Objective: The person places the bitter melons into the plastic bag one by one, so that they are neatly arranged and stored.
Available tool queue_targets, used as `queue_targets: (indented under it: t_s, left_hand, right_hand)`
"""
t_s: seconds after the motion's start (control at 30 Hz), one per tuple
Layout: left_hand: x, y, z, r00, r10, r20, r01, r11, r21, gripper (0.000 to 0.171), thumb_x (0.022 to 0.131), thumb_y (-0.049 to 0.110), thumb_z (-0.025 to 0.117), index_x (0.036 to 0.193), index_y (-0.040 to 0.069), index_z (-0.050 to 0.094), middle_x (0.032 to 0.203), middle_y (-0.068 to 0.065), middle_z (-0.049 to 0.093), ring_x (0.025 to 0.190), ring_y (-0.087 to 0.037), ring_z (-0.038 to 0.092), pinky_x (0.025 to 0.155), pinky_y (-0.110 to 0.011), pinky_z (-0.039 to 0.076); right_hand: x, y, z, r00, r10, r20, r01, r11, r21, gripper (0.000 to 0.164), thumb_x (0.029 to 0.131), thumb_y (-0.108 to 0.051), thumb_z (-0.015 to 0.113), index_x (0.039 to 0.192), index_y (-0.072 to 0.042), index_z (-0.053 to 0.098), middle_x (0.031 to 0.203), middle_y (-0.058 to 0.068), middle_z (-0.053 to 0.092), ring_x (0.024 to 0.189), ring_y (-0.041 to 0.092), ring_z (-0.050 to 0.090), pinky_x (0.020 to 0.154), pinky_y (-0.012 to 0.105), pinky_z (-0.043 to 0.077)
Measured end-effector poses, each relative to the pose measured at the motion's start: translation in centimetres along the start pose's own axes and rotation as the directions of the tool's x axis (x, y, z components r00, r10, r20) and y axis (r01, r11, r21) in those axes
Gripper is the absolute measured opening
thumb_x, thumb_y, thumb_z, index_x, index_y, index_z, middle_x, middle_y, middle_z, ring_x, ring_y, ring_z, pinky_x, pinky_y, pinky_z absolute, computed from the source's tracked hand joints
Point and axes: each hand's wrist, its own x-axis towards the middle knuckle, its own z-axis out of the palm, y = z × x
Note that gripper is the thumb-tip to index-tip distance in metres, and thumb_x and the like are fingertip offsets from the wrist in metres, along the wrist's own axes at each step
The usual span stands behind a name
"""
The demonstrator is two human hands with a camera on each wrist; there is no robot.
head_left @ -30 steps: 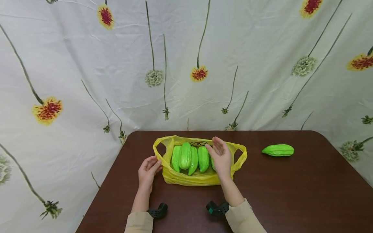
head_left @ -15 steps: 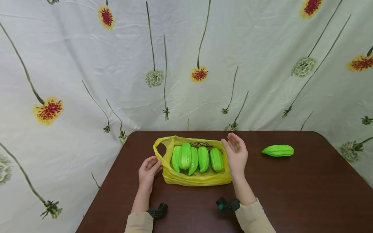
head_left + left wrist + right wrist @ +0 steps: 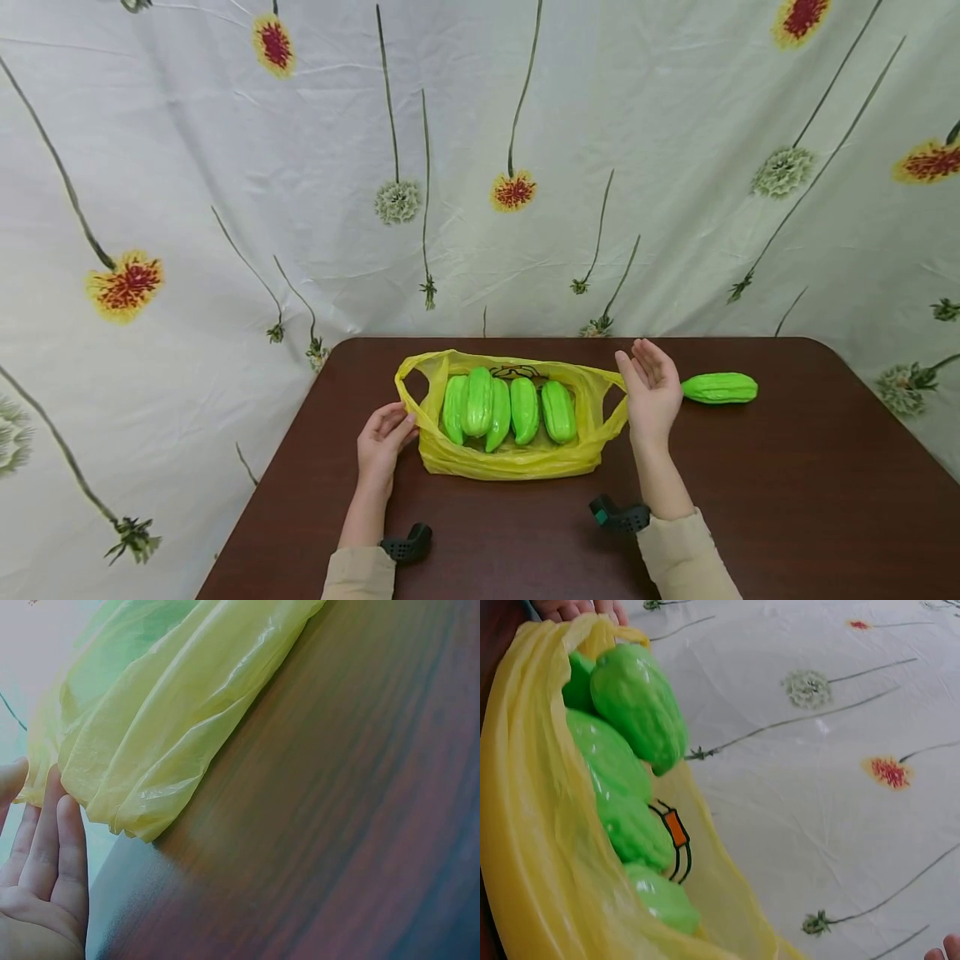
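A yellow plastic bag (image 3: pixel 510 462) lies with its mouth spread in the middle of the table. Inside are several glossy, ridged green bitter melons (image 3: pixel 478 402), side by side. My left hand (image 3: pixel 381 442) pinches the bag's left handle; in the left wrist view its thumb and fingertips meet at the yellow plastic (image 3: pixel 142 742). My right hand (image 3: pixel 654 396) is raised beside the right handle with fingers extended, holding nothing. Just to its right a single bitter melon (image 3: pixel 722 388) lies on the table, its pointed tip close to the hand in the head view.
The dark brown table (image 3: pixel 787 500) reaches back to a white flowered curtain (image 3: pixel 675 125). A black wrist camera (image 3: pixel 407 542) is strapped at the left wrist, and another black wrist camera (image 3: pixel 619 514) at the right one.
My right hand has moved rightward from over the bag, past its right handle, towards the lone bitter melon. The left hand and the bag have stayed in place.
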Motion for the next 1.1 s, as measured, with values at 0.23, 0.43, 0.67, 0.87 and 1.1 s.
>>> queue_targets:
  t_s: [0.23,0.43,0.67,0.87,1.1]
  left_hand:
    - [0.0,0.1,0.1,1.000,-0.003,0.002,0.003,1.000,0.003,0.036,0.085,0.006,0.069,0.117,-0.001,0.055,0.096,0.001,0.064,0.083,-0.012,0.063,0.077,-0.030,0.056]
    - [0.1,0.1,0.1,1.000,0.003,0.002,-0.003,1.000,-0.004,0.034,0.086,0.004,0.068,0.117,-0.002,0.055,0.096,0.000,0.064,0.084,-0.012,0.063,0.077,-0.031,0.056]
    - [0.1,0.0,0.1,1.000,0.002,0.000,-0.002,1.000,0.016,0.034,0.085,0.005,0.068,0.116,-0.001,0.055,0.096,0.001,0.064,0.083,-0.012,0.063,0.077,-0.030,0.056]
    - [0.0,0.0,0.0,1.000,0.001,0.000,-0.001,1.000,0.014,0.033,0.086,0.004,0.067,0.117,-0.001,0.055,0.096,0.001,0.064,0.083,-0.012,0.063,0.076,-0.029,0.056]
    - [-0.1,0.0,0.0,1.000,0.002,0.004,-0.002,1.000,0.031,0.035,0.086,0.006,0.069,0.117,-0.001,0.055,0.096,0.001,0.063,0.083,-0.012,0.063,0.076,-0.028,0.056]
  right_hand:
    - [1.6,0.5,-1.8,0.997,0.009,-0.075,-0.011,0.999,-0.038,0.046,0.083,-0.010,0.072,0.123,0.004,0.055,0.122,0.019,0.056,0.116,0.027,0.052,0.101,0.034,0.041]
    - [2.8,1.2,-3.3,0.988,0.037,-0.151,-0.043,0.999,-0.033,0.043,0.081,-0.010,0.074,0.119,-0.002,0.057,0.117,0.013,0.058,0.114,0.025,0.052,0.097,0.026,0.043]
    - [3.8,2.5,-4.9,0.965,0.088,-0.245,-0.099,0.994,-0.034,0.040,0.080,-0.010,0.075,0.116,-0.005,0.060,0.113,0.008,0.059,0.109,0.018,0.055,0.094,0.024,0.046]
    - [4.3,3.7,-6.2,0.946,0.102,-0.307,-0.121,0.992,-0.042,0.043,0.078,-0.011,0.077,0.116,-0.001,0.060,0.110,0.007,0.060,0.106,0.014,0.056,0.093,0.020,0.045]
    - [4.8,4.2,-7.5,0.921,0.143,-0.363,-0.179,0.982,-0.065,0.046,0.080,-0.013,0.076,0.121,-0.003,0.057,0.118,0.007,0.056,0.120,0.025,0.048,0.102,0.026,0.039]
